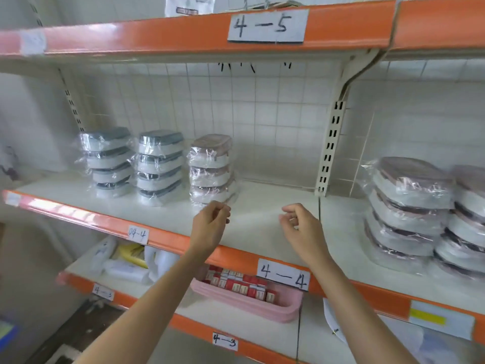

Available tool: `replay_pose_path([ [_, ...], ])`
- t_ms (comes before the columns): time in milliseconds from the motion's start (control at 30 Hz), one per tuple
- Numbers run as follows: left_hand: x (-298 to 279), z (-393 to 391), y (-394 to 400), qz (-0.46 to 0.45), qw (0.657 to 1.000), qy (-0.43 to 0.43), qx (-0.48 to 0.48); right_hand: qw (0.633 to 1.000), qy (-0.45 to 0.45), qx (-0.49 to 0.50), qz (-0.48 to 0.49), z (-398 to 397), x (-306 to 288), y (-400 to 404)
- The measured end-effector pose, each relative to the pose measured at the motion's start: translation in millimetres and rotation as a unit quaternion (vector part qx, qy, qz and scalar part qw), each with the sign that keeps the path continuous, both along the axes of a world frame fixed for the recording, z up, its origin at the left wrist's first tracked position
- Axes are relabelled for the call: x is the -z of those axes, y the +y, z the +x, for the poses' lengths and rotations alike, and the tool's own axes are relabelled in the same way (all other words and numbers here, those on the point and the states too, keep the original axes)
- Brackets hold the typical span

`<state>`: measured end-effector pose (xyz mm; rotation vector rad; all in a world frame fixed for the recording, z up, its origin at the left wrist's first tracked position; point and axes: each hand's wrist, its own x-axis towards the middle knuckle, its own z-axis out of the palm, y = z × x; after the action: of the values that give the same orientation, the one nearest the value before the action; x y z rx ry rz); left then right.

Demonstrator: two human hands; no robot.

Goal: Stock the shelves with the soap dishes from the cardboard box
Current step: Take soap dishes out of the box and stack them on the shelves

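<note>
Three stacks of plastic-wrapped soap dishes stand on the white shelf [262,206] marked 4-4: two grey-lidded stacks [110,161] [160,166] and a pink-lidded stack [211,168]. More pink-lidded wrapped dishes [409,208] are piled at the right. My left hand [211,222] hovers just in front of the pink stack, fingers loosely curled, holding nothing. My right hand [301,227] hangs over the bare shelf middle, also loosely curled and holding nothing. The cardboard box is out of view.
An orange-edged shelf [183,35] labelled 4-5 hangs overhead. On the shelf below, a pink tray [278,306] holds small red boxes, with white and yellow packets [126,261] to its left. A slotted upright post [330,148] divides the bays.
</note>
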<state>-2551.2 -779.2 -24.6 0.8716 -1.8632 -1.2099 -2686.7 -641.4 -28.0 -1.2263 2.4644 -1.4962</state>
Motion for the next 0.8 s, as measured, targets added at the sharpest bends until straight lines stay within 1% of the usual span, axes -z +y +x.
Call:
replay_pose_path([
  [133,-2,35,-56,-0.019,0.999,-0.023,-0.038,0.999,-0.022,-0.026,0.022,29,6,-55],
  [233,0,41,-95,-0.032,0.998,-0.036,-0.042,0.998,-0.031,-0.024,0.039,42,9,-91],
  [300,4,36,-115,-0.031,0.998,-0.048,-0.017,0.998,-0.051,-0.017,0.042,49,9,-112],
  [400,12,28,-128,-0.003,0.995,-0.058,0.082,0.994,-0.103,-0.024,0.029,61,9,-137],
  [467,21,25,-133,0.006,0.990,-0.054,0.129,0.990,-0.134,-0.030,0.018,67,12,-145],
  [533,25,24,-137,-0.003,0.989,-0.048,0.140,0.989,-0.148,-0.011,0.007,68,14,-147],
  [667,27,29,-138,-0.032,0.988,-0.024,0.150,0.989,-0.139,0.034,-0.022,69,16,-143],
  [800,27,33,-134,-0.032,0.989,0.001,0.144,0.988,-0.130,0.072,-0.050,73,19,-139],
])
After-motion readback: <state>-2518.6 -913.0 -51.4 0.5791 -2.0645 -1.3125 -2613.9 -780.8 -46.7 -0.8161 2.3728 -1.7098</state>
